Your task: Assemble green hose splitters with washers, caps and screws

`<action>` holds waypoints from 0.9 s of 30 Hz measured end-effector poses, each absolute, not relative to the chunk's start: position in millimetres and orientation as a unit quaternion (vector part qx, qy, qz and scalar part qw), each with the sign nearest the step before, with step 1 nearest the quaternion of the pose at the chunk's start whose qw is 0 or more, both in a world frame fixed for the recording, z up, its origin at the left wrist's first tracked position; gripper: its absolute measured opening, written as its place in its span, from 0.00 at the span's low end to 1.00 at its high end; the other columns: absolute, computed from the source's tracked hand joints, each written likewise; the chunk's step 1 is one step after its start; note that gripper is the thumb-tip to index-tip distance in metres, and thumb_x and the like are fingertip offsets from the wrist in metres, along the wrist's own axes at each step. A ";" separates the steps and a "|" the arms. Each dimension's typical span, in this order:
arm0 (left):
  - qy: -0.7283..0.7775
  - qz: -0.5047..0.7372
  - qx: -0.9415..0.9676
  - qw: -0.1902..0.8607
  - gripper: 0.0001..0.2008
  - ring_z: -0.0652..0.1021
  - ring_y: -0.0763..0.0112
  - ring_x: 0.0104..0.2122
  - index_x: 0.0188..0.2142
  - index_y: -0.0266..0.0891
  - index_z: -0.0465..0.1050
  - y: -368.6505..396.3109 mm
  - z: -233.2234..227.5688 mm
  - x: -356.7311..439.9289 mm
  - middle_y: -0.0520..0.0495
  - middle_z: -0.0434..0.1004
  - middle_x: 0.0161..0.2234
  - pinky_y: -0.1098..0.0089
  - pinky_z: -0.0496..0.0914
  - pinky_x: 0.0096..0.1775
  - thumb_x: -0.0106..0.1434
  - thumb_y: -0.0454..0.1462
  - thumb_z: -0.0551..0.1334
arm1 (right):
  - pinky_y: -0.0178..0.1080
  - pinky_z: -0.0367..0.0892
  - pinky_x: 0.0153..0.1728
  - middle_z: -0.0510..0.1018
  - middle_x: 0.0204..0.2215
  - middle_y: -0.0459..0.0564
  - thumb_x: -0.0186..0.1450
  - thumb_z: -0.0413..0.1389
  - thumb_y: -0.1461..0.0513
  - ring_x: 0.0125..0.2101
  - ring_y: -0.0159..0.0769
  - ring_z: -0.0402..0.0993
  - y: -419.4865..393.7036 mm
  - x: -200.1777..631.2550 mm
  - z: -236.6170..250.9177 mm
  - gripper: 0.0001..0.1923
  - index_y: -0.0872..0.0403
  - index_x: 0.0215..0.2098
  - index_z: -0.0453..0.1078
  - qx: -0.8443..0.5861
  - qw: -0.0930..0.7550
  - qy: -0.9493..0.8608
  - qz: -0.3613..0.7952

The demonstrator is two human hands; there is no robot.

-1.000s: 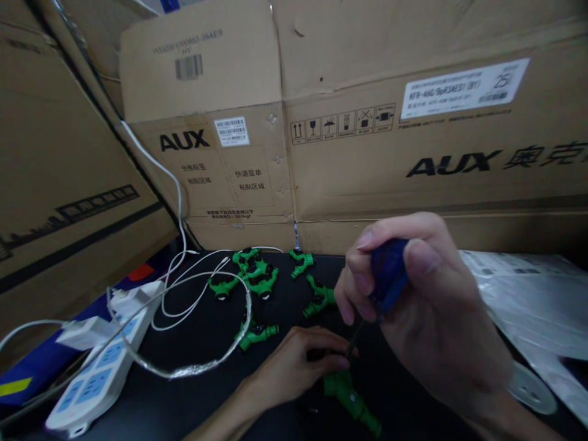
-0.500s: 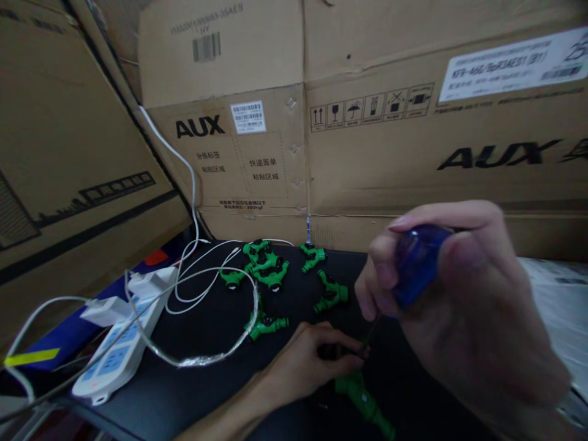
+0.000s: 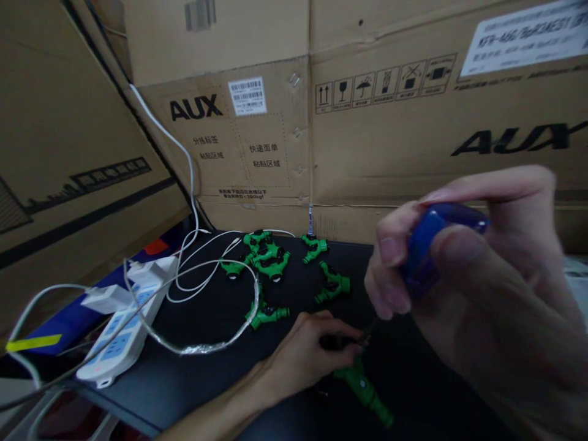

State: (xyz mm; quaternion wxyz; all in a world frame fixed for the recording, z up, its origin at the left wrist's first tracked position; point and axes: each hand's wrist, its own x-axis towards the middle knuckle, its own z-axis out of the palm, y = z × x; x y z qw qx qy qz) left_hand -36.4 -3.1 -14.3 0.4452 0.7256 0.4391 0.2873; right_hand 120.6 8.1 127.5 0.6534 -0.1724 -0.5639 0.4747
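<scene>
My right hand (image 3: pixel 478 275) is wrapped round the blue see-through handle (image 3: pixel 425 245) of a screwdriver. Its thin dark shaft slants down and left to the fingertips of my left hand (image 3: pixel 316 346). Thumb and forefinger of that hand are pinched together at the upper end of a green Y-shaped hose connector (image 3: pixel 365 389), which lies on the dark tabletop. Shadow hides exactly where the screwdriver tip meets the connector. A small shiny piece, perhaps a screw (image 3: pixel 323 394), lies just left of the connector.
Several more green connectors (image 3: pixel 272 264) lie farther back. At left are a white power strip (image 3: pixel 131 331) with plugs and a looped white cable (image 3: pixel 197 350). Large cardboard boxes (image 3: pixel 257 165) stand behind the dark table (image 3: pixel 193 392) and along its left.
The view has tilted down and shifted slightly. My right hand appears higher and farther right, turned a little around the screwdriver handle. My left hand keeps its pinch at the connector.
</scene>
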 end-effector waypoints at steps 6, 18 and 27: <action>0.445 0.281 0.728 0.440 0.13 0.78 0.72 0.33 0.46 0.44 0.84 -5.1 -11.6 -36.1 0.48 0.82 0.39 0.74 0.70 0.36 0.63 0.39 0.67 | 0.34 0.66 0.15 0.70 0.20 0.43 0.64 0.64 0.55 0.19 0.31 0.66 6.7 126.3 132.6 0.08 0.49 0.39 0.75 -0.200 0.610 -0.591 0.489; 0.434 0.294 0.729 0.440 0.12 0.80 0.72 0.34 0.46 0.42 0.82 -7.0 -14.3 -33.7 0.49 0.83 0.41 0.74 0.71 0.36 0.62 0.38 0.67 | 0.36 0.63 0.13 0.68 0.17 0.43 0.63 0.64 0.52 0.16 0.32 0.63 6.3 122.5 134.5 0.09 0.47 0.38 0.76 -0.212 0.611 -0.587 0.487; 0.411 0.298 0.753 0.419 0.12 0.77 0.73 0.33 0.47 0.42 0.82 -6.6 -14.9 -36.0 0.50 0.80 0.36 0.75 0.70 0.36 0.64 0.39 0.67 | 0.36 0.61 0.12 0.71 0.24 0.43 0.57 0.69 0.52 0.17 0.31 0.63 0.9 124.7 124.4 0.18 0.43 0.42 0.71 -0.157 0.633 -0.589 0.477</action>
